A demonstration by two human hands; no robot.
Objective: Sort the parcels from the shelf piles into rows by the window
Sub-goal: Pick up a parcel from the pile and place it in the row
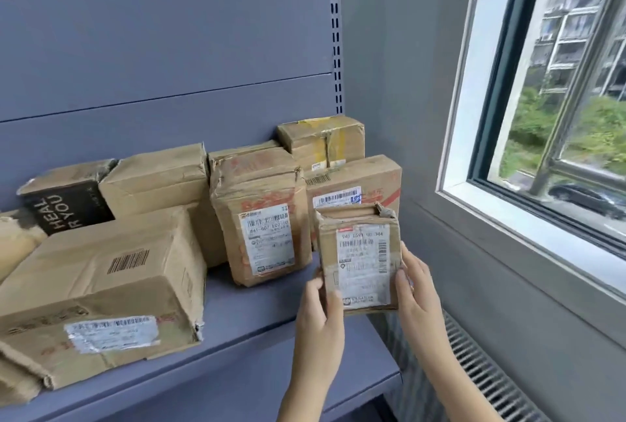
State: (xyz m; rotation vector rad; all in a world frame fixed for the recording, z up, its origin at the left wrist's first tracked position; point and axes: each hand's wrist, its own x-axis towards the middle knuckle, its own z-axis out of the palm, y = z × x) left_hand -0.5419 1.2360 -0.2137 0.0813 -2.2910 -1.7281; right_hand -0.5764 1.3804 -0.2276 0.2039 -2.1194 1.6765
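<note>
Holding a small parcel [359, 262] upright between both hands, the person has its white label turned toward the head camera, most likely to read the label before choosing its row. The left hand [321, 306] grips the lower left edge with the thumb on the front face. The right hand [416, 286] clasps the right edge the same way, so each side is supported and the torn top flaps stay up. The parcel appears lifted clear of the shelf [254, 354], over its right end near the window [559, 117], in front of a red-striped box [355, 181]. An upright labelled parcel [261, 218] and the red-striped box stand with labels outward beside one another, which looks like the start of a row. Behind them rises a yellow-taped box [321, 140]. Further left the pile is looser: a creased plain box [155, 181], a black box [67, 208] and a large flat box [101, 286], lying at mixed angles. Counted: two hands, one parcel held, and at least eight on the shelf, two of them cut off at the left edge. Stacking may hide more. A radiator grille [491, 371] runs below the window.
</note>
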